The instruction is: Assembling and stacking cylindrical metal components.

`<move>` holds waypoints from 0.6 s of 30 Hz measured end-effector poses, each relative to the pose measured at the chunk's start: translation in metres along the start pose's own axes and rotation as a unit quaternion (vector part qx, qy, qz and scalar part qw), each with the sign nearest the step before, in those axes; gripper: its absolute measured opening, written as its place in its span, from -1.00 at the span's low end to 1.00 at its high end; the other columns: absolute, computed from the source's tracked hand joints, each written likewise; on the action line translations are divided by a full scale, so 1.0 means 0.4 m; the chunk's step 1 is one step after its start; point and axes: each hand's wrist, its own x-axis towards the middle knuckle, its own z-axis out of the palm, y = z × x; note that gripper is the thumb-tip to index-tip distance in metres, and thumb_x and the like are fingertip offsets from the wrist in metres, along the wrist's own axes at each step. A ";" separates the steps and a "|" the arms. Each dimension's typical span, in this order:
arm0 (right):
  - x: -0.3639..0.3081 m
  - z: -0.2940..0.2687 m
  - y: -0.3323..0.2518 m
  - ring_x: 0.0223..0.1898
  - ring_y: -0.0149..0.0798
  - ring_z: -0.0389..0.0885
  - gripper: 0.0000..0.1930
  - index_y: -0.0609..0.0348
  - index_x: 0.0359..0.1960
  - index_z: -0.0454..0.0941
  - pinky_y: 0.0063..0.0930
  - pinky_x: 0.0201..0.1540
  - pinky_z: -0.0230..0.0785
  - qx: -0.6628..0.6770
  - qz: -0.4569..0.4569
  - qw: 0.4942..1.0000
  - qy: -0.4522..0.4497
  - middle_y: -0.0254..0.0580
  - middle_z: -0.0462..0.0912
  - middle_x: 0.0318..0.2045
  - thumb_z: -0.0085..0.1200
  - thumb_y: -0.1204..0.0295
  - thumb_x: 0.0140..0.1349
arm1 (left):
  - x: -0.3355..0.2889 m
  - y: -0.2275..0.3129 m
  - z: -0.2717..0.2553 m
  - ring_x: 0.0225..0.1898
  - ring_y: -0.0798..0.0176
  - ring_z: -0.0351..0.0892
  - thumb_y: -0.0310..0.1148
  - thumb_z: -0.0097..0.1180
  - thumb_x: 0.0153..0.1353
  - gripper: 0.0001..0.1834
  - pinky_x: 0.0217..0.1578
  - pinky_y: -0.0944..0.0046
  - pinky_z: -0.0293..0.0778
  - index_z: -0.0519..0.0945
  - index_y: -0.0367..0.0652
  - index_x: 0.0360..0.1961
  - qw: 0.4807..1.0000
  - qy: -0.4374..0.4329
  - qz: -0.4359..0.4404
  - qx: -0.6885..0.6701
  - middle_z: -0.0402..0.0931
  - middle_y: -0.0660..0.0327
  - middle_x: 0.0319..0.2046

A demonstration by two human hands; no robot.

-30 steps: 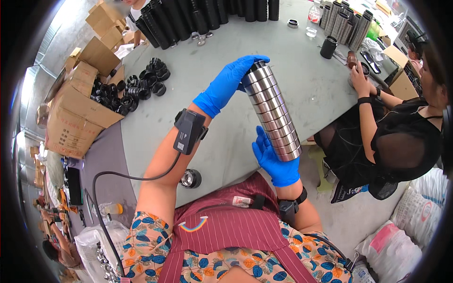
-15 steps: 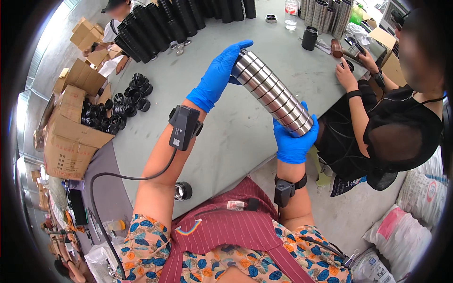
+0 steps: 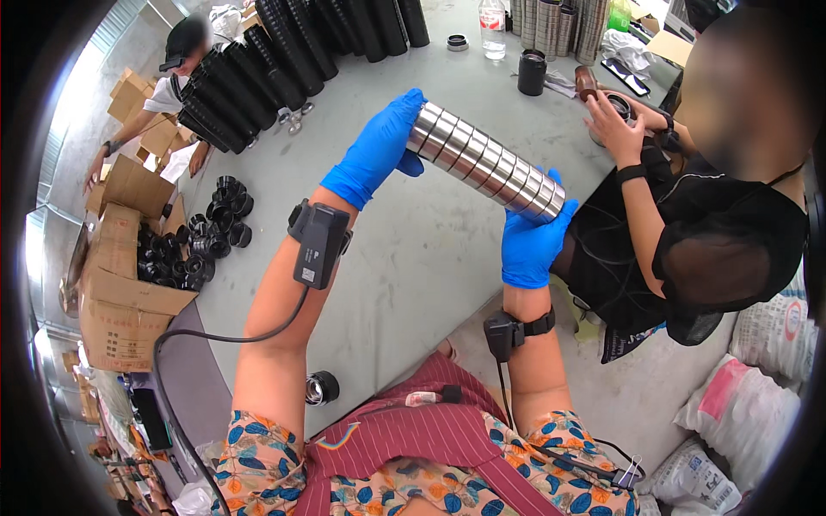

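A long stack of shiny metal rings [image 3: 486, 162] is held up between my two hands, over the grey table. It slopes down from upper left to lower right. My left hand [image 3: 376, 144], in a blue glove, is closed round the upper left end, with its thumb under it. At the lower right end, my gloved right hand [image 3: 532, 241] grips from below and behind; part of its fingers is hidden by the rings. A single black-and-silver ring [image 3: 322, 388] stands on the table beside my left forearm.
Tall black ring stacks [image 3: 258, 73] stand at the far left. Loose black rings [image 3: 219, 219] lie near an open cardboard box [image 3: 129, 322]. On the right a co-worker's hand [image 3: 615, 129] is by a brown mallet [image 3: 586, 82]. A bottle [image 3: 492, 30] and metal stacks [image 3: 551, 26] stand behind.
The stack has tilted nearer to level, its right end rising, both hands still on it. The view has shifted a little. The co-worker at right has put down a phone-like object.
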 end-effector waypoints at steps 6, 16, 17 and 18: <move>-0.007 -0.004 0.006 0.21 -0.09 0.36 -0.29 0.15 0.29 0.21 -0.04 0.30 0.15 -0.032 0.021 0.999 0.013 -0.07 0.39 0.18 -0.31 -0.19 0.37 | 0.007 0.012 0.034 -0.02 0.40 0.48 0.03 -0.24 0.40 -0.54 -0.15 0.30 0.54 0.52 -0.01 0.05 0.994 0.088 0.060 -0.029 0.45 0.26 0.00; -0.015 -0.004 -0.001 0.17 -0.02 0.40 -0.36 0.16 0.22 0.27 0.04 0.26 0.21 0.076 0.211 0.974 0.013 -0.03 0.40 0.17 -0.26 -0.13 0.39 | 0.087 -0.005 0.021 -0.07 0.36 0.47 -0.15 -0.18 0.38 -0.64 -0.06 0.33 0.43 0.54 -0.07 0.02 0.993 0.038 0.109 0.019 0.49 0.29 -0.10; -0.016 -0.003 0.002 0.17 -0.02 0.40 -0.36 0.16 0.22 0.27 0.04 0.26 0.21 0.077 0.212 0.974 0.014 -0.03 0.40 0.17 -0.26 -0.13 0.39 | 0.095 -0.010 0.017 -0.08 0.38 0.46 -0.17 -0.19 0.38 -0.64 -0.06 0.36 0.40 0.55 -0.10 0.00 0.982 0.057 0.163 0.074 0.49 0.29 -0.11; -0.023 0.001 0.003 0.18 0.00 0.39 -0.35 0.17 0.23 0.27 0.05 0.28 0.19 0.091 0.234 0.967 0.033 0.00 0.40 0.18 -0.27 -0.14 0.39 | 0.099 -0.011 0.019 -0.10 0.39 0.46 -0.19 -0.19 0.38 -0.64 -0.06 0.38 0.37 0.56 -0.12 -0.02 0.965 0.072 0.218 0.128 0.50 0.30 -0.12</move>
